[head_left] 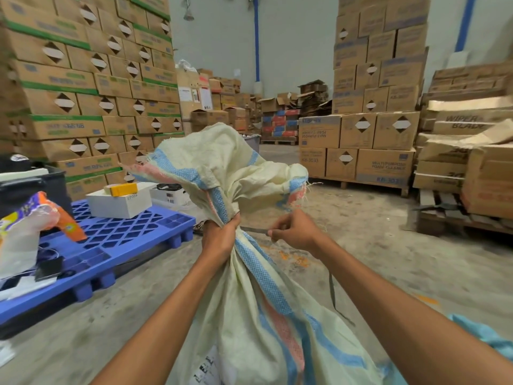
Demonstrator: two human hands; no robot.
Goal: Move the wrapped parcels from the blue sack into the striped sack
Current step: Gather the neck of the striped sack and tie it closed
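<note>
The striped sack (266,323), cream woven cloth with blue and pink stripes, stands full in front of me with its neck bunched tight. My left hand (220,236) grips the gathered neck. My right hand (295,230) pinches a dark strap (254,230) that runs from the neck and hangs down the sack's right side. The sack's loose mouth flares above both hands. A patch of the blue sack (483,334) shows at the lower right edge. No parcels are in sight.
A blue plastic pallet (111,245) lies at left with white boxes (119,201), a yellow item and an orange-and-white bag (36,229). Stacked cardboard cartons (83,87) rise left and right (380,79). Wooden pallets (444,218) sit at right. Bare concrete floor (388,259) lies ahead.
</note>
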